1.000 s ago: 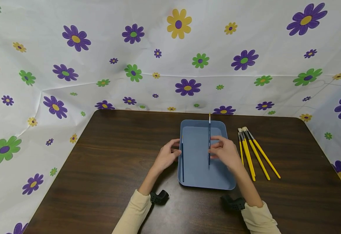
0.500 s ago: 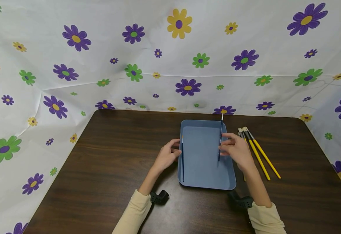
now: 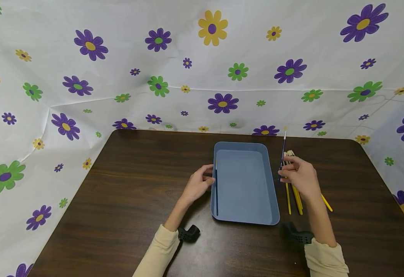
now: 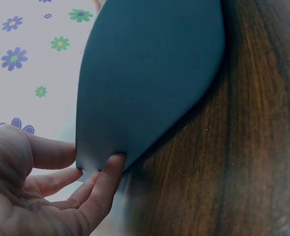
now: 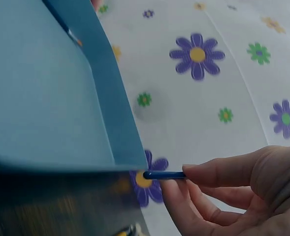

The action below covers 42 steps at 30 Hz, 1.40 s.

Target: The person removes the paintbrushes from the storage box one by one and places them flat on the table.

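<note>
My right hand (image 3: 303,177) pinches a thin dark blue paintbrush (image 3: 283,148) between thumb and fingers, its bristles pointing up and away. It is just right of the blue-grey tray (image 3: 247,188) and overlaps the yellow brushes. In the right wrist view the blue handle end (image 5: 164,174) pokes out from the fingertips near a tray corner. A second blue paintbrush (image 3: 217,196) lies along the inside of the tray's left wall. My left hand (image 3: 199,185) holds the tray's left edge, thumb at the rim and fingers (image 4: 108,174) against the outer wall.
Several yellow-handled paintbrushes (image 3: 297,200) lie on the dark wooden table (image 3: 146,173) right of the tray, partly hidden by my right hand. A white cloth with flowers (image 3: 184,50) hangs behind the table. Black wrist mounts (image 3: 189,234) sit at both sleeves.
My right hand has carried the blue paintbrush rightward, from over the tray, past its right wall, to above the yellow brushes. The left hand and the tray have stayed put.
</note>
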### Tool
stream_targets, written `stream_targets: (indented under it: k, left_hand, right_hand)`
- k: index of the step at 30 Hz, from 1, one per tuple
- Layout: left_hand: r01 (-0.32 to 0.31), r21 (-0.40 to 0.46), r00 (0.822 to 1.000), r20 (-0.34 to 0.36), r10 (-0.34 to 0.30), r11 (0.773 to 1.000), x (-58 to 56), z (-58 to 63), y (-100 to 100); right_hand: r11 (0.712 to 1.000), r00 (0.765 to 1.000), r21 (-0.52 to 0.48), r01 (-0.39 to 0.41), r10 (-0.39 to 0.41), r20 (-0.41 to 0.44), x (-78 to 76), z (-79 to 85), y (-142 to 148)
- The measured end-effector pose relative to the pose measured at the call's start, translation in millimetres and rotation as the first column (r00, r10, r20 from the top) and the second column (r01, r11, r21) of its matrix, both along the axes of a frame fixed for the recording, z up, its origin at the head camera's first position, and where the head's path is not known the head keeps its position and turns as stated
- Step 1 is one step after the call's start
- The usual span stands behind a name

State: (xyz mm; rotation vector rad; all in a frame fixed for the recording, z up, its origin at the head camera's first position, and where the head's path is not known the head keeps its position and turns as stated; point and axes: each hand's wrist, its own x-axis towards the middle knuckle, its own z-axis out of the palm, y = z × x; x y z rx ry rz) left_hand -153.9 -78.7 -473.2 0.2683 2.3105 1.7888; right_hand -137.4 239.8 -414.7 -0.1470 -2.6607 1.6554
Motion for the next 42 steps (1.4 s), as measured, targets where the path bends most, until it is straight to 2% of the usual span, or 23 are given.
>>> stream_targets:
  k: [10, 24, 32, 35, 36, 42]
  left_hand:
    - [0.001, 0.003, 1.0, 0.002, -0.001, 1.0, 0.1, -0.2, -0.8]
    - [0.008, 0.007, 1.0, -0.013, -0.008, 1.0, 0.3, -1.0, -1.4]
    - [-0.007, 0.024, 1.0, -0.009, 0.007, 1.0, 2.5, 3.1, 1.0]
    - [-0.009, 0.023, 1.0, -0.01, 0.01, 1.0, 2.5, 2.6, 1.4]
    - [-0.008, 0.024, 1.0, -0.013, 0.008, 1.0, 1.0, -1.1, 0.7]
    - [-0.005, 0.031, 1.0, -0.017, 0.006, 1.0, 0.5, 0.3, 1.1]
  right_hand:
    - [0.982, 1.0, 0.186, 0.018, -0.015, -0.016, 2.2, -7.1, 23.9]
    - [0.951, 0.994, 0.31, 0.012, -0.046, 0.101, 5.1, -9.8, 45.8]
    - [0.923, 0.976, 0.376, -0.08, -0.005, 0.218, 0.6, -14.5, 55.1]
    - [0.92, 0.966, 0.373, -0.117, 0.018, 0.259, -0.5, -16.5, 57.6]
    - [0.92, 0.963, 0.37, -0.126, 0.024, 0.27, -1.0, -16.8, 58.1]
    - [0.923, 0.95, 0.357, -0.146, 0.029, 0.311, -1.5, -15.9, 57.8]
